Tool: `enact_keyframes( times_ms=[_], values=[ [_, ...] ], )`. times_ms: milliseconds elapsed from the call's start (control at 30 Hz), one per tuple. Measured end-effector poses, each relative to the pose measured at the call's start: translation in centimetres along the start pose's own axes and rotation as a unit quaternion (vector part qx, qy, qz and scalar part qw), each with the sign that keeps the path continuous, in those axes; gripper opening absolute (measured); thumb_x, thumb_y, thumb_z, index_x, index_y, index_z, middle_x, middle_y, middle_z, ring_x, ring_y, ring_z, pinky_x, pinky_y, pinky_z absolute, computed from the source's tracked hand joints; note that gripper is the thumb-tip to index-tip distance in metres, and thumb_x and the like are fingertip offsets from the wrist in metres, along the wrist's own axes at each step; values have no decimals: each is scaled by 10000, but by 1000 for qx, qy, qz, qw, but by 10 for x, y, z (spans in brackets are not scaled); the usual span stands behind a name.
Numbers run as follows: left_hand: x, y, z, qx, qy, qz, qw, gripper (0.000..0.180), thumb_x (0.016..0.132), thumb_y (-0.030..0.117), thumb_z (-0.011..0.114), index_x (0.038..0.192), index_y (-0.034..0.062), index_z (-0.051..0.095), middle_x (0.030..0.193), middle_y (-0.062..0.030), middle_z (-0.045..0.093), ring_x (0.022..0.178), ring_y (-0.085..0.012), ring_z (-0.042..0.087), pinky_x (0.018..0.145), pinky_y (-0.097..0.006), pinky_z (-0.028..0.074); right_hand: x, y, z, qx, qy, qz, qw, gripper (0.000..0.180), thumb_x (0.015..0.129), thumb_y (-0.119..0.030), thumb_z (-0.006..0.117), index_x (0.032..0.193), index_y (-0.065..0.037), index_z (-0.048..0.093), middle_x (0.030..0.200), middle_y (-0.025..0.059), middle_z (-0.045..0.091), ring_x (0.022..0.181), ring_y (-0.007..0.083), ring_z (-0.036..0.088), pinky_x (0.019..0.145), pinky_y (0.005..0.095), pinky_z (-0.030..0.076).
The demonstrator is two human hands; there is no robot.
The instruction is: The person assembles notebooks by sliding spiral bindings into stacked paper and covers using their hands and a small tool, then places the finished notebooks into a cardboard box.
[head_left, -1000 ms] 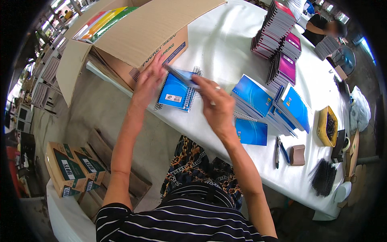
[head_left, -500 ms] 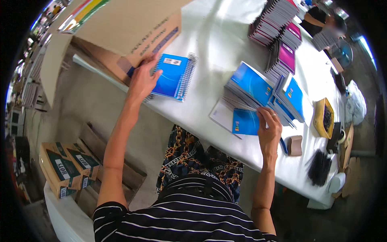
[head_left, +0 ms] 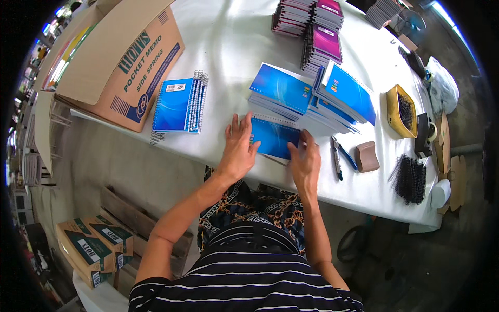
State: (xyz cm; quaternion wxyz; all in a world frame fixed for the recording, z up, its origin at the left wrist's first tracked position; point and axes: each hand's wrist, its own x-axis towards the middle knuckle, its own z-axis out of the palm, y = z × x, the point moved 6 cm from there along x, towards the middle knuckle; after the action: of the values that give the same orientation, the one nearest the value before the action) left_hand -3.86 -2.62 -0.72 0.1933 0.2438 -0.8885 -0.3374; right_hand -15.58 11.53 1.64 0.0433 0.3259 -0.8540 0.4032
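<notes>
Blue pad (head_left: 275, 136) between my left hand (head_left: 240, 148) and right hand (head_left: 307, 162), no coil showing along its edge

The white table (head_left: 218, 112) spreads beneath my grip. An open cardboard box (head_left: 150, 67) stands beyond it to the left. Farther out, slightly right, purple notebooks (head_left: 326, 44) rise in stacks and appear bound. Piles of blue pads (head_left: 280, 89) sit just past my fingers and to the right, with bare punched holes. Coiled blue notebooks (head_left: 172, 112) lie left of my grip, near the box. I judge the batch partway: those are done, while the piles and this pad remain uncoiled.

The pad lies flat at the near edge. My left fingers are spread loosely at its left end; my right thumb and fingers meet its right end, though I can't tell whether they pinch. Well right are a yellow tray (head_left: 393, 115) and black coils (head_left: 409, 179); nearer, a blue-handled tool (head_left: 349, 158).
</notes>
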Motion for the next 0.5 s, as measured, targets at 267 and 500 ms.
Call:
enact_keyframes(
  times_ms=[267,500],
  values=[
    [-4,6,12,-102,28,-11,994,982,771,-49,710,1538,21,101,1535,-244,303,1458,-415,204,1170,-536,142,18,18,-5,307,-164,193,918,473,740,-73,780,1165,53,614,995,106,666,889,165,600,823,295,466],
    [13,17,-32,-347,-74,52,934,1046,762,-54,749,1570,93,100,1578,-187,278,1467,-254,236,1179,-389,215,21,-10,-54,321,-164,-77,930,295,699,101,746,961,-26,698,956,46,606,924,183,568,822,305,457]
  ],
)
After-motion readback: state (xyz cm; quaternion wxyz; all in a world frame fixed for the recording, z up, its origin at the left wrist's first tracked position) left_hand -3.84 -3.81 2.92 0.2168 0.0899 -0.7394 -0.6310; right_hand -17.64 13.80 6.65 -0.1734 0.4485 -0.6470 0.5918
